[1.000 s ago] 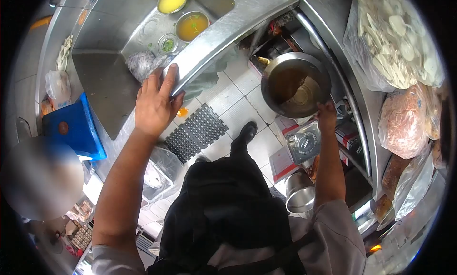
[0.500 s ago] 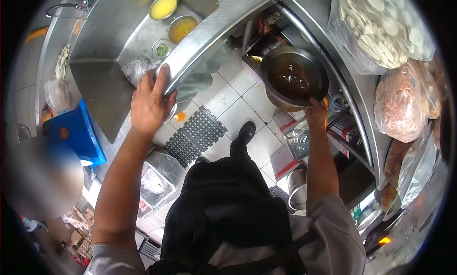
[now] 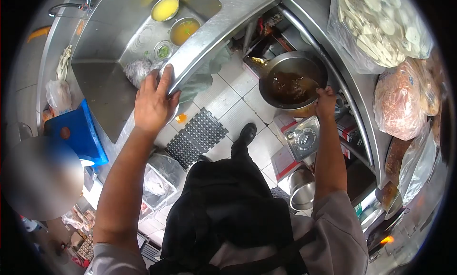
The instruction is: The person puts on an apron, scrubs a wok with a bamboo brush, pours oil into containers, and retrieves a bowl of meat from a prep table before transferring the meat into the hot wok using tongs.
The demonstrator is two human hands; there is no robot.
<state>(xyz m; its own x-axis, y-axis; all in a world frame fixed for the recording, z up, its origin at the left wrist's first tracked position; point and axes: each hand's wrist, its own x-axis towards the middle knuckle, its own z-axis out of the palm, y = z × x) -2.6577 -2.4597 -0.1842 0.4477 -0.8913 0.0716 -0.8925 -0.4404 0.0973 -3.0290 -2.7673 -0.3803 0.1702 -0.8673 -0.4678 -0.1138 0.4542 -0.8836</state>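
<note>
Stainless-steel sink (image 3: 205, 40) flanks a wide pot (image 3: 296, 61) held low near a square tin (image 3: 305, 140); the left hand (image 3: 153, 106) spreads over the sink's edge, apparently for balance, as the right hand (image 3: 326, 104) pinches the pot's rim, seemingly to steady its brown liquid (image 3: 287, 87).

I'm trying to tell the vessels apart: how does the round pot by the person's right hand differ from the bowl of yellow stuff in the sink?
The pot is gripped at its rim by the right hand, while the yellow bowl sits untouched in the sink. The pot holds dark brown liquid; the bowl's contents are bright yellow. The pot also looks wider than the bowl. Both are round, open-topped and metallic-looking.
</note>
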